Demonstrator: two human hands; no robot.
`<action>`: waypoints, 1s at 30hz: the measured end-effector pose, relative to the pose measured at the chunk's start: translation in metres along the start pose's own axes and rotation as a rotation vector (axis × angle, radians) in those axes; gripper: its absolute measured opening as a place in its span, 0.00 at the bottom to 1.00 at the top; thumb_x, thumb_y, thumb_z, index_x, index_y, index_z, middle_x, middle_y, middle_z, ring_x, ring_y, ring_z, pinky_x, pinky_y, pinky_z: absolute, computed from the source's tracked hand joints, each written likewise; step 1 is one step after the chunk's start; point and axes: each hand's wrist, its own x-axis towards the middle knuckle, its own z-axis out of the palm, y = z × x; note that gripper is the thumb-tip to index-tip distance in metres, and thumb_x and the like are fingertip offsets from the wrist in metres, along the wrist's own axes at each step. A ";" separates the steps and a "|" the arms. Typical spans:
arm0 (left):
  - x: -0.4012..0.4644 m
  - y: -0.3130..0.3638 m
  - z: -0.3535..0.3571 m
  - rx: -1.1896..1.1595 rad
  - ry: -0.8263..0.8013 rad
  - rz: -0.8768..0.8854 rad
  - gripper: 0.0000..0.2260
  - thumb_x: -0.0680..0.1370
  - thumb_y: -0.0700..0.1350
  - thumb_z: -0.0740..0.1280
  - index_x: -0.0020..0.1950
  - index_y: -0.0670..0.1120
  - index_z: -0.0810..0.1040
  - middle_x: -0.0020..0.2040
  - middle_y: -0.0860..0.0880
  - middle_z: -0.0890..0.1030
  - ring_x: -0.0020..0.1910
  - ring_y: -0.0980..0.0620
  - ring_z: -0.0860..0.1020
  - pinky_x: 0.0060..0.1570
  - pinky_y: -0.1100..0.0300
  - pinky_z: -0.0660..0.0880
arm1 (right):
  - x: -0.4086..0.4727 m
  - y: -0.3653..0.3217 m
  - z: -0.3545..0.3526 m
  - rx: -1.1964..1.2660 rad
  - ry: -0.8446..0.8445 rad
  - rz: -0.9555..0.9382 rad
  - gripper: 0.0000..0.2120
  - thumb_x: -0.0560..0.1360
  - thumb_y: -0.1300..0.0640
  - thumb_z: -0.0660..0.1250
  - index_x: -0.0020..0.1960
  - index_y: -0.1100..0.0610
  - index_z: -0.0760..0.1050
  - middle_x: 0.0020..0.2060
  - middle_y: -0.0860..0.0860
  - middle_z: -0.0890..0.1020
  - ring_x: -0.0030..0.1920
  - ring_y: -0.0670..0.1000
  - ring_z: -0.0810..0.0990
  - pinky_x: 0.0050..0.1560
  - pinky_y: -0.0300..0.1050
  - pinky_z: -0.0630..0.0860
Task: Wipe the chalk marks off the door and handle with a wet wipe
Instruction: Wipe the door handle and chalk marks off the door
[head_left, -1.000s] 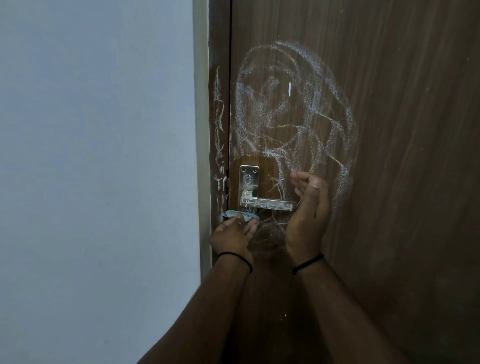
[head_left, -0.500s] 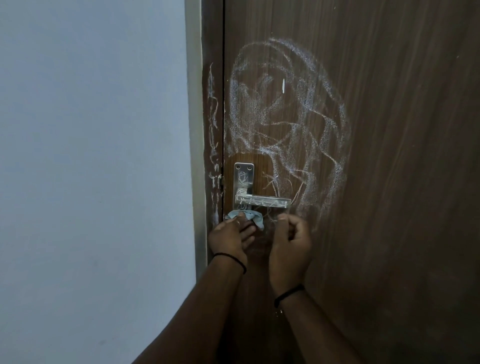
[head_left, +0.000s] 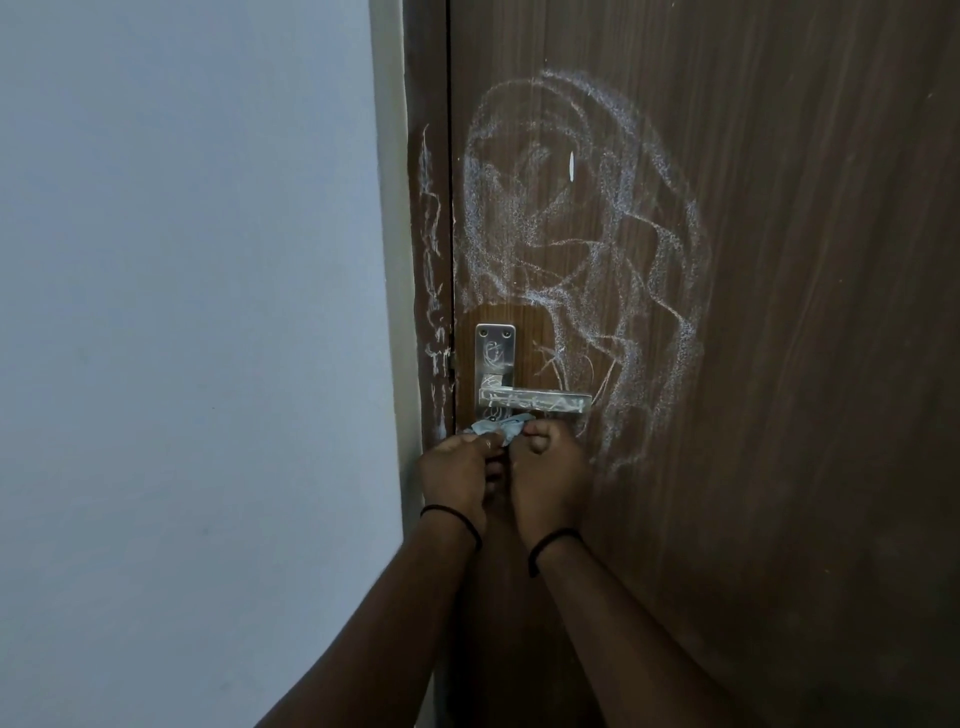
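White chalk scribbles (head_left: 582, 244) cover the brown wooden door (head_left: 805, 312) above and to the right of a silver lever handle (head_left: 535, 401), which carries chalk marks too. More chalk runs down the door frame (head_left: 432, 270). A crumpled pale blue wet wipe (head_left: 496, 427) sits just under the handle's plate. My left hand (head_left: 460, 470) pinches its left part. My right hand (head_left: 548, 467) pinches its right end with curled fingers. Both hands are side by side, touching the wipe below the lever.
A plain pale wall (head_left: 182, 338) fills the left half of the view, meeting the door frame. Each wrist wears a thin black band.
My right hand came down from beside the lever's tip, moved left and took hold of the wipe next to my left hand. The view shifted slightly.
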 end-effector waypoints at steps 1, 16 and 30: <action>-0.001 -0.001 0.001 0.002 -0.007 0.004 0.07 0.75 0.38 0.72 0.50 0.35 0.82 0.43 0.36 0.83 0.36 0.45 0.77 0.31 0.58 0.72 | 0.000 0.001 -0.001 0.016 0.017 -0.016 0.05 0.78 0.58 0.68 0.53 0.53 0.78 0.39 0.42 0.80 0.38 0.40 0.78 0.34 0.34 0.70; -0.002 -0.006 -0.002 0.068 0.121 0.168 0.07 0.77 0.35 0.69 0.42 0.45 0.83 0.38 0.44 0.86 0.39 0.46 0.85 0.40 0.54 0.83 | 0.005 0.011 -0.003 -0.055 -0.111 -0.222 0.04 0.77 0.57 0.71 0.47 0.57 0.82 0.38 0.47 0.83 0.40 0.42 0.81 0.40 0.36 0.76; -0.003 -0.001 0.003 -0.053 0.110 0.038 0.16 0.82 0.48 0.60 0.45 0.40 0.82 0.38 0.46 0.85 0.33 0.53 0.83 0.30 0.62 0.75 | 0.008 0.012 -0.009 -0.108 -0.026 -0.353 0.05 0.74 0.60 0.74 0.49 0.59 0.82 0.45 0.52 0.80 0.42 0.47 0.78 0.42 0.37 0.72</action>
